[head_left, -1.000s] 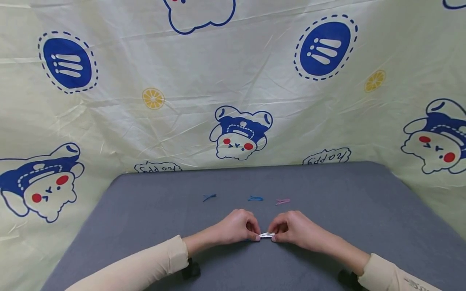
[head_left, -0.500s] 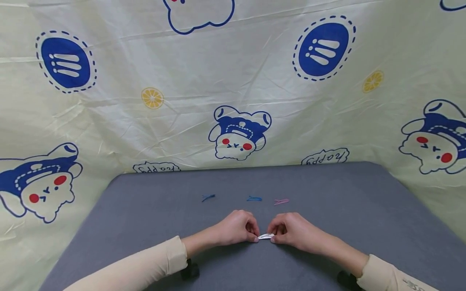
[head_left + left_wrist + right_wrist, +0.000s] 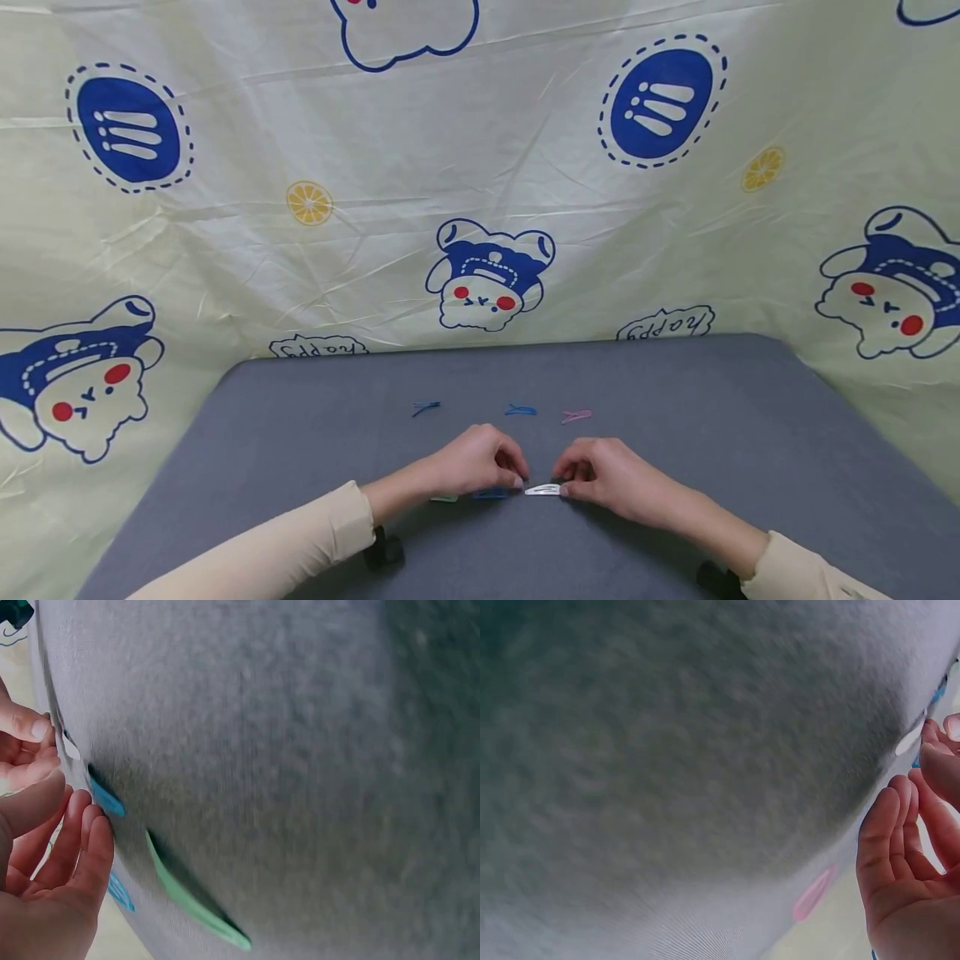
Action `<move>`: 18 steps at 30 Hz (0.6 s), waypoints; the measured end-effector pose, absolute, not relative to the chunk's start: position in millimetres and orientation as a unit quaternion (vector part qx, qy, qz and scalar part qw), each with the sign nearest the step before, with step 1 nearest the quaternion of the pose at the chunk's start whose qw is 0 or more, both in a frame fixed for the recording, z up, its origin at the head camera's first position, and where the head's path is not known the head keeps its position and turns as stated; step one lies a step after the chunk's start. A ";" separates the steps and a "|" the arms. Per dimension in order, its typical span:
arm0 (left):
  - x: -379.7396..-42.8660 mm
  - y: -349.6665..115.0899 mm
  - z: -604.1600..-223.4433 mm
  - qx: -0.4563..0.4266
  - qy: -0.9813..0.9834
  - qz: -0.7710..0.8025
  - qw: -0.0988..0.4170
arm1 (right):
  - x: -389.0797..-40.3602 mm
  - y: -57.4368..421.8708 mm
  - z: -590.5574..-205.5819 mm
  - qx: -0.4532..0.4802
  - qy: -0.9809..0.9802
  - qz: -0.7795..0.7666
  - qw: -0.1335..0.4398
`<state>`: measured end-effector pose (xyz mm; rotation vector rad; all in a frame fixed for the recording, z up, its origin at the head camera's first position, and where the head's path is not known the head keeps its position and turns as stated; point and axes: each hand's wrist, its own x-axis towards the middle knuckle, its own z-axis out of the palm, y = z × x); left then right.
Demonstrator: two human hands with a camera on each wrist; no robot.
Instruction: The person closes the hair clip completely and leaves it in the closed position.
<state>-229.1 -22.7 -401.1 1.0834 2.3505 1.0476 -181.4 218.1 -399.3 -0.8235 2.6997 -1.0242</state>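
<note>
A white snap hair clip lies on the grey table between both hands. My right hand pinches its right end with thumb and fingertips; in the right wrist view the clip shows beside the thumb. My left hand hovers just left of the clip with loosely bent fingers and nothing between them. Under the left hand lie a blue hair clip and a green hair clip, partly hidden in the head view. The left wrist view shows that green clip and blue clip more fully.
Farther back on the grey table lie a dark blue clip, a lighter blue clip and a pink clip, spaced in a row. A printed curtain hangs behind the table's far edge.
My left hand has let go of the white clip and moved slightly up and left. The blue and green clips beneath it have come into view. The right hand stays almost in place.
</note>
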 end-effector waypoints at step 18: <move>-268.3 -33.4 -390.6 0.308 0.856 0.408 0.081 | -208.2 208.3 -385.7 -0.236 0.907 -0.348 0.006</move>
